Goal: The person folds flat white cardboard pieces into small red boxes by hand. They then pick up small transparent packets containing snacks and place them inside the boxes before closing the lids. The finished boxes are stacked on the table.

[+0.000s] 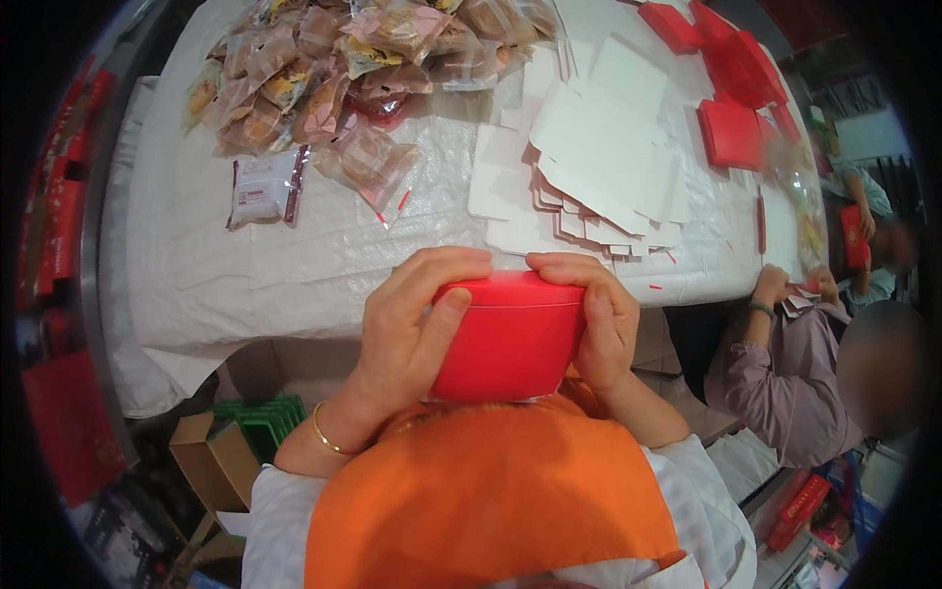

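Note:
A red box point(512, 344) is held upright against the front of my orange apron, just off the near edge of the table. My left hand point(412, 319) grips its left side, the thumb on the front face and the fingers over the top edge. On the opposite side my right hand point(601, 319) is wrapped round the box, fingertips on its top. Beyond my hands lies a stack of flat white cardboard sheets point(608, 137). A white wrapped packet point(265, 187) rests alone to the left, beside a clear-wrapped pastry point(365, 162).
Many wrapped pastries point(334, 69) are heaped at the far left of the white-covered table point(294, 285). Several red boxes point(731, 133) lie at the far right. A co-worker point(795, 393) handles something at the right edge. An open cardboard carton point(211, 456) stands below left.

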Demonstrator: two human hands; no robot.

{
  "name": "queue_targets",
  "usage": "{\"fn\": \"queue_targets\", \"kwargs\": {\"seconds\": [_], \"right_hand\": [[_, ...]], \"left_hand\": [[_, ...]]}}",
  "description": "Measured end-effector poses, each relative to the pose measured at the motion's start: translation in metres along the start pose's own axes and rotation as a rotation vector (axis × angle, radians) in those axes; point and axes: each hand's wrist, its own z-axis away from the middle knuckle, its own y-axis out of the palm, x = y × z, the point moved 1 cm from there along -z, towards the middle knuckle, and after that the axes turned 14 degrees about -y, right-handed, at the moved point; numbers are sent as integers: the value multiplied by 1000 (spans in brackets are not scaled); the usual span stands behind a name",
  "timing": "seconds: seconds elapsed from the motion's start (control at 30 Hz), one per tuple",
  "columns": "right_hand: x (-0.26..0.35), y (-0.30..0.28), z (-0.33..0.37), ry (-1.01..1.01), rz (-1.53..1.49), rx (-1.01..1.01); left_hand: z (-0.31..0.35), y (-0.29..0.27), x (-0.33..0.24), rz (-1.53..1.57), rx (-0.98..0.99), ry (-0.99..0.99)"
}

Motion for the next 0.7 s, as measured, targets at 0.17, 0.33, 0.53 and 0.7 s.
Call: {"fn": "queue_targets", "kwargs": {"seconds": [0.17,0.33,0.53,0.7], "right_hand": [[-8,4,7,-47,17,-56],[-14,0,9,-82,-28,-39],[-8,0,9,-69,80,63],[6,13,-3,-112,373,193]], "left_hand": [[0,-1,3,1,48,54],[0,-1,5,-32,75,120],[1,7,23,97,17,108],[2,10,33,167,-28,21]]}}
